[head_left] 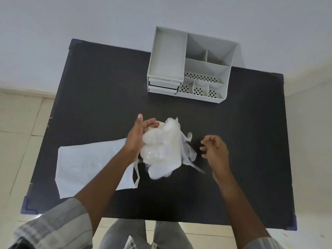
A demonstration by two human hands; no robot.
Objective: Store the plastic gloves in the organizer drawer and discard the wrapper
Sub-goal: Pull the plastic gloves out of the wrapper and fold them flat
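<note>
A crumpled bundle of translucent white plastic gloves is held above the middle of the black table. My left hand grips the bundle from its left side, fingers wrapped around its top. My right hand hovers to the right of the bundle, fingers apart and curled, holding nothing. A flat white wrapper lies on the table at the front left, partly under my left forearm. The grey organizer stands at the back of the table, with its two small drawers at its lower left, both shut.
The organizer has an open tray on top and several open compartments on its right side. The table is small, with its edges close on all sides. Tiled floor shows on the left and right, and my legs at the front edge.
</note>
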